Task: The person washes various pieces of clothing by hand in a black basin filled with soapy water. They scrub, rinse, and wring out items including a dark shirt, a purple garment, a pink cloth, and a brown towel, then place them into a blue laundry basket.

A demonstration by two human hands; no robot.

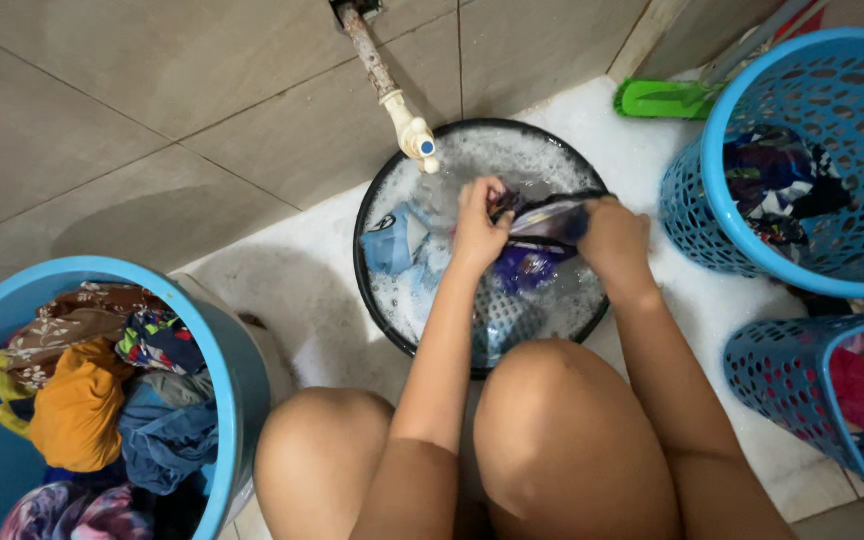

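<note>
soapy water fills the round black basin (372, 290) on the white floor (292, 290), and the wet garment (544, 222), dark with purple and white patches, is held just above the suds near the basin's middle. its long axis runs side to side, stretched between the two hands. the left hand (479, 228) is clenched on the garment's left end, the right hand (613, 238) is closed over its right end, and the cloth sags a little between them; neither is nearer, since both are on it. a cream tap (414, 132) hangs over the basin's far rim, beyond the hands. a light blue cloth (394, 240) floats left of the left hand, apart from it. a blue bucket (214, 350) of dry clothes stands well off to the left; two blue perforated baskets (712, 190) stand to the right.
</note>
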